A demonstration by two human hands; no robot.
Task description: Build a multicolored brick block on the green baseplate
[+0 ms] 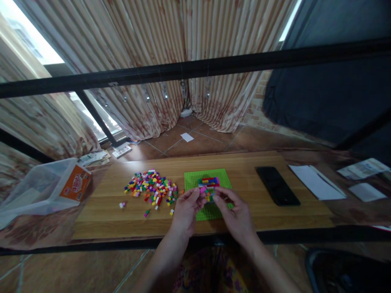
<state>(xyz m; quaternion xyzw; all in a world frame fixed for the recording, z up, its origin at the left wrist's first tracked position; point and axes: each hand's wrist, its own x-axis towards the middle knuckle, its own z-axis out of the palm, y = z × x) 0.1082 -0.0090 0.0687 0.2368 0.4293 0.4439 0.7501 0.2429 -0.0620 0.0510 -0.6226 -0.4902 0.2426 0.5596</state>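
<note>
Over a green studded baseplate [191,178], my left hand [187,207] and my right hand [236,211] come together around a small cluster of joined toy bricks [208,194] in pink, green, orange and blue. My left thumb and fingers pinch its left end. The right fingertips close on its right end. Just behind it, a built block of red, blue and yellow bricks [209,181] stands on the baseplate. Left of the baseplate lies a loose heap of small colourful bricks [154,187], with a few strays in front. The undersides of the held bricks are hidden.
The wooden board [104,203] carries all the bricks. A black phone [277,186] lies at its right, near white paper sheets [317,183]. At the left stands a clear plastic bin [45,183] with an orange label. A dark metal rail [171,71] crosses behind, before the curtains.
</note>
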